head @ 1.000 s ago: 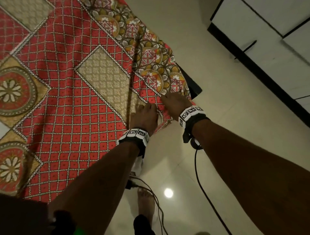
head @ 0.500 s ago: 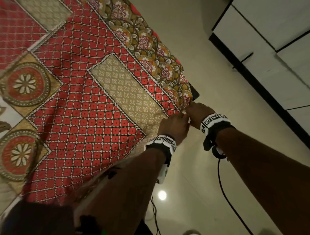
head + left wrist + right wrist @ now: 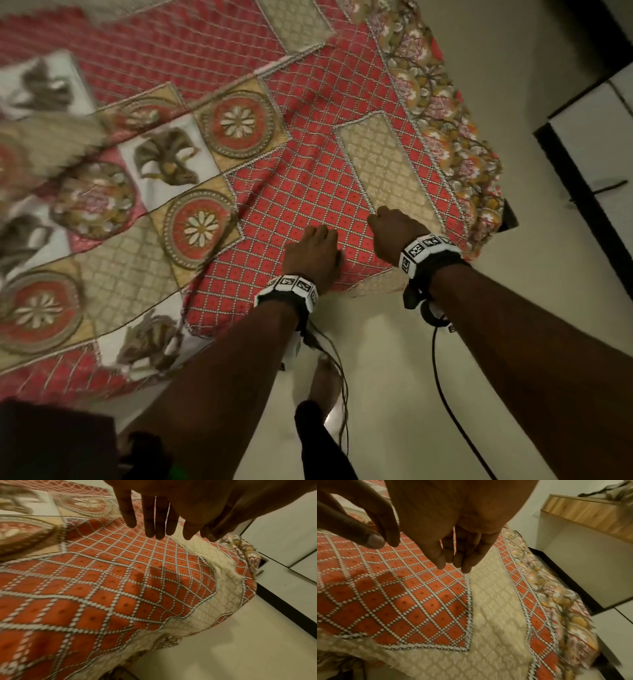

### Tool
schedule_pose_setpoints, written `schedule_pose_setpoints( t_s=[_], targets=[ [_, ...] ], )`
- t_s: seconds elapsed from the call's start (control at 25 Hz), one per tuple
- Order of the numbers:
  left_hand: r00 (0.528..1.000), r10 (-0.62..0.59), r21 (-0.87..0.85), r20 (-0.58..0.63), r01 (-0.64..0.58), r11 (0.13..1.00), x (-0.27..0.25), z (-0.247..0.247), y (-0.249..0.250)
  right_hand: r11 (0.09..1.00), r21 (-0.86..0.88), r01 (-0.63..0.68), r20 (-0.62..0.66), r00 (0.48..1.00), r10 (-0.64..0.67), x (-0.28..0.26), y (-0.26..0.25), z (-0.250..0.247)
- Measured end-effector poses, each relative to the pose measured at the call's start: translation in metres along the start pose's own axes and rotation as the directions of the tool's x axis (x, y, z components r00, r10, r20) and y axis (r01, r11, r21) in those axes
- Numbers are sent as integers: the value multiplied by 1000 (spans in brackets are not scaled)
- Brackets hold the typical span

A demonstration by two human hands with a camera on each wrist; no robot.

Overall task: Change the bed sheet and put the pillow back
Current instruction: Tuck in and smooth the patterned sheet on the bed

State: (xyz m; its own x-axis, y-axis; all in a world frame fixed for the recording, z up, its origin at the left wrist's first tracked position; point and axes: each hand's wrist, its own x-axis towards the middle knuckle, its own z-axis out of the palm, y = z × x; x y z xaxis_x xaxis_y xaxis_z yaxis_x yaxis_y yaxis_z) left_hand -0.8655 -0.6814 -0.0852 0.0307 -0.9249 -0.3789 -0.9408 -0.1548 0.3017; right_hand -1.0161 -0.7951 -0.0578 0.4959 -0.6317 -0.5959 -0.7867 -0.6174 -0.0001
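Smoothing stage now: patterned bed sheet (image 3: 308, 192) already spread over the bed (image 3: 510, 219), red lattice and cream panels lying across the top, floral border draping over the far side edge toward the pale floor (image 3: 428, 394). No pillow in view anywhere.

Left hand (image 3: 313, 255) palm-down over the red lattice near the foot edge; in the left wrist view fingers (image 3: 149, 520) straight and close together, holding nothing, tips hovering just above the cloth or barely brushing it, hard to say which. Right hand (image 3: 397, 233) just beside it, over the seam between red lattice and cream panel; in the right wrist view fingers (image 3: 465, 558) loosely extended and side by side, thumb (image 3: 373, 540) apart, gripping nothing.

Next move, at a guess: flat sweeps outward toward the corner to chase the ridges out of the cream panel, then tucking or evening the loose hanging hem, then fetching the pillow.

Against half a second back: both hands then bunched at the corner edge by the floral border, looking closed on the fabric. Now released, opened out and shifted inward onto the top surface. View swung too, showing far more of the medallion squares on the left.
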Motion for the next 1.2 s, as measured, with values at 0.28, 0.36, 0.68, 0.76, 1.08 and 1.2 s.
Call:
schedule_pose_setpoints(
  t_s=[0.28, 0.36, 0.68, 0.76, 1.08, 1.2],
  targets=[
    [963, -267, -52, -27, 266, 963, -143, -2, -170, 965, -84, 249, 61, 968, -245, 13, -221, -12],
    [941, -337, -51, 7, 337, 940, -186, 10, -212, 943, -91, 322, 99, 945, -313, 13, -289, -1],
    [855, -514, -69, 68, 518, 853, -314, 61, -335, 828, -158, 539, 212, 837, -505, 1, -484, 66],
    [847, -529, -78, 59, 532, 843, -332, 73, -351, 802, -173, 571, 227, 816, -532, 0, -507, 78],
    [762, -648, -160, 7, 640, 751, -413, 72, -425, 698, -196, 688, 215, 725, -654, -7, -625, 77],
    [705, -709, -191, 10, 697, 691, -453, 72, -472, 633, -192, 750, 188, 661, -726, -6, -690, 80]
  ],
)
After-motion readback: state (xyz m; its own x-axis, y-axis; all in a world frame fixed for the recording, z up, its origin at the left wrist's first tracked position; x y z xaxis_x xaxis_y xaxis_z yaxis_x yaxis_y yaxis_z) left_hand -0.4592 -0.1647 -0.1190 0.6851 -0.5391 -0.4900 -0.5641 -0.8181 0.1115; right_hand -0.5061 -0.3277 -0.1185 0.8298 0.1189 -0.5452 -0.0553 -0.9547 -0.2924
